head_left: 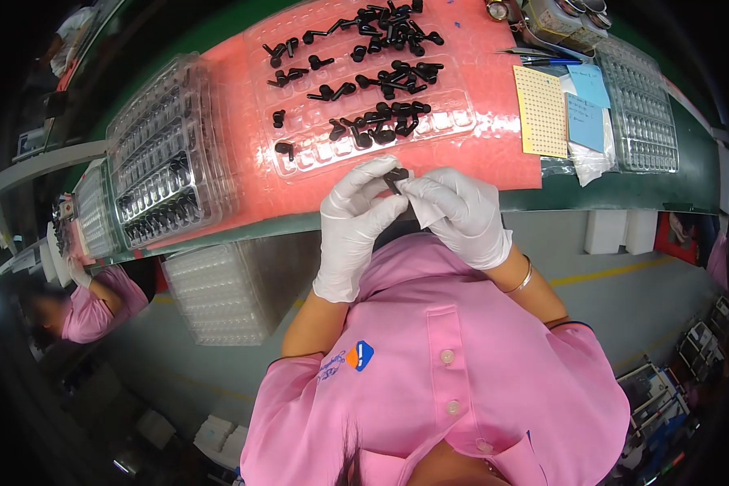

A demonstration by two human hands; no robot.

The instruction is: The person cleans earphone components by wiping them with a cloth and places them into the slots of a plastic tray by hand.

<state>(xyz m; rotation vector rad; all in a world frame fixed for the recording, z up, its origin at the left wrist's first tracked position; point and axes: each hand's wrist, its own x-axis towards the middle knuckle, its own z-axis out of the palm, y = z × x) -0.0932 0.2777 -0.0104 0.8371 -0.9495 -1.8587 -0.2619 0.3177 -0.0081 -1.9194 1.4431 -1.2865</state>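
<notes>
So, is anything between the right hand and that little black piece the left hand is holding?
Only the white cloth pinched in the right hand, close by the black piece in the left hand. Nothing else visible stands between them; whether cloth and piece touch is too small to tell.

From where I stand, the black piece [396,176] is partly hidden by fingers of the left hand [353,220]. The right hand [455,212] covers some of the white cloth [427,212]. Writing on the blue notes [586,121] is too small for reading. The other person [105,306] has a blurred head. The pink mat [494,81] is cut off at the top.
</notes>
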